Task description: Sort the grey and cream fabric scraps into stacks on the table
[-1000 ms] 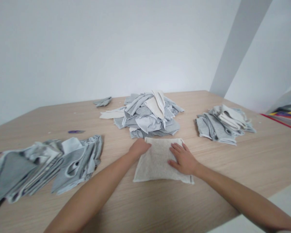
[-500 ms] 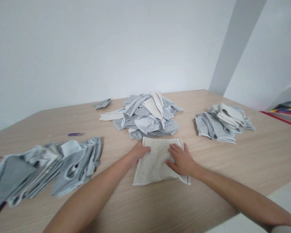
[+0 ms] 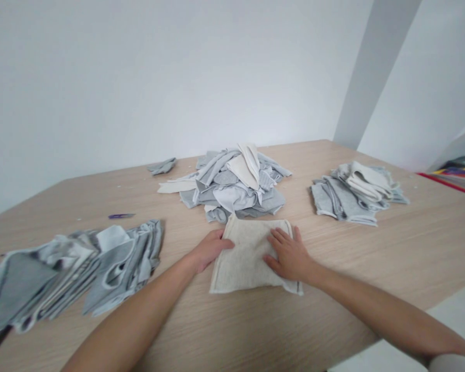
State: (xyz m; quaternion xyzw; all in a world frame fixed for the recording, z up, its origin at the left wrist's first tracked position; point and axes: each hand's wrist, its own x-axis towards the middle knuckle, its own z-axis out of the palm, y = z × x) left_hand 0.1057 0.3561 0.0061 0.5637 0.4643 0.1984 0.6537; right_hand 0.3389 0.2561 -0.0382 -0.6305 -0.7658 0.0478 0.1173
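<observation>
"White wall [image 3: 178,77] behind, wood-grain table [image 3: 201,330] below. What lay at far left?"

"Overlapping gray and white fabric pieces [image 3: 27,274], one with a rounded opening. They leaned on each other in a row, perhaps so each could be lifted singly. Beyond them were purple-handled thread snips [image 3: 121,216], probably set aside within reach, and farther back a small folded gray cloth [image 3: 163,166]."

"And the left hand [image 3: 209,248]?"

"It grasped the left edge of a beige cloth panel [image 3: 248,258], thumb on top, the other fingers curled and partly hidden. That pinch seemed meant to control the edge."

"Where was the panel, and how did it look?"

"On the table, directly in front of the person, just on the near side of a loose heap of gray and cream fabric [image 3: 225,181]. It was roughly square and matte, with pale stitched-looking borders, slight ripples and its far left corner poking up. A short dark mark showed near the close right corner."

"What about the right hand [image 3: 292,258]?"

"Its fingers were extended and slightly spread, gripping nothing; the palm rested on the panel's right side, likely to steady it."

"Farther right?"

"A stack of folded gray and cream cloths [image 3: 333,199], apparently grouped apart from the heap, then red-edged, multicolored material [image 3: 461,178]."
</observation>
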